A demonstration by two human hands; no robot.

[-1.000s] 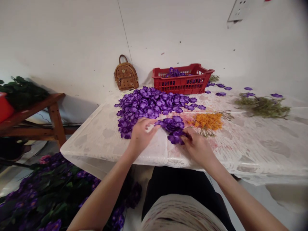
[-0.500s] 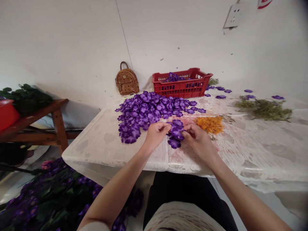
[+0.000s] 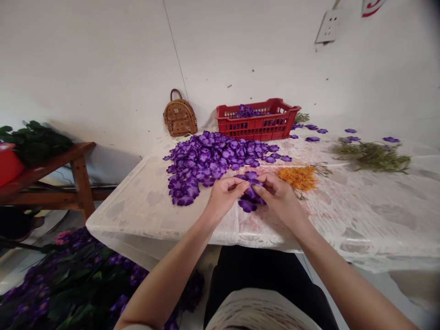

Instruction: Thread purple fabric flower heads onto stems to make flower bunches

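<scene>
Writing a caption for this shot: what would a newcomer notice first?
A heap of purple artificial flowers fills the white-covered table's middle; the left hand and right hand pinch a small cluster beside it. Behind sits a red plastic crate; orange sprigs lie right of the hands.

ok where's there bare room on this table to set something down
Free: the white tablecloth left of the purple petal heap, and right of the orange strands, below the dried greenery. Crowded: around your left hand and right hand, pinching purple petals, and by the red crate.
</scene>
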